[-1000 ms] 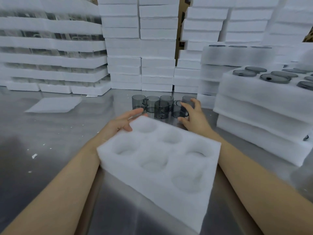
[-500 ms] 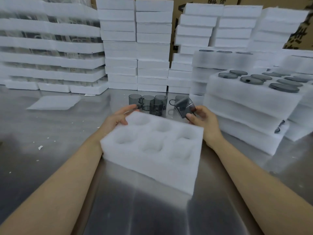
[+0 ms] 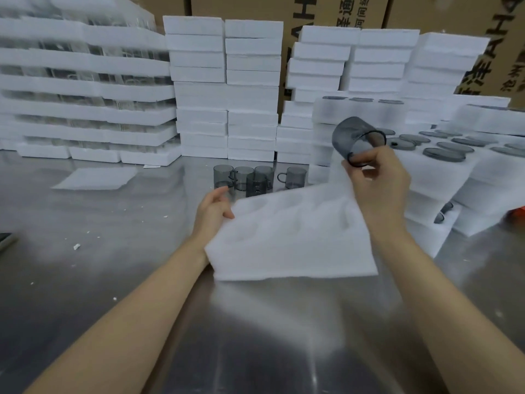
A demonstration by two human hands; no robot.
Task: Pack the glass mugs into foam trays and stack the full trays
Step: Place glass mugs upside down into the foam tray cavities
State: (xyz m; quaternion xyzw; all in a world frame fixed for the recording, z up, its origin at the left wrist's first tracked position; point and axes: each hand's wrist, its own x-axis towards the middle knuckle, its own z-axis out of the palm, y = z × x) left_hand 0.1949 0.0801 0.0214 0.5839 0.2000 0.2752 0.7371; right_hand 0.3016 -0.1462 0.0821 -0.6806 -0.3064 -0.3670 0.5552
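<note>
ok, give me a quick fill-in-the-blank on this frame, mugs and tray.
The lifted mug is held by the ____ hand. The hollows of the foam tray are all ____. The other mugs stand on the ____ behind it.
Missing: right, empty, table.

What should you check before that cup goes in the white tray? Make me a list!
1. Right hand has hold of the mug: ok, fingers pinch it.
2. Mug upright for dropping in: not ok, it is tilted.
3. Foam tray has free pockets: ok, none holds a mug.
4. Left hand steadies the tray: ok, it rests against the left edge.
5. Tray lies flat on the table: cannot tell, blurred.
6. Spare mugs within reach: ok, standing just behind the tray.
</note>
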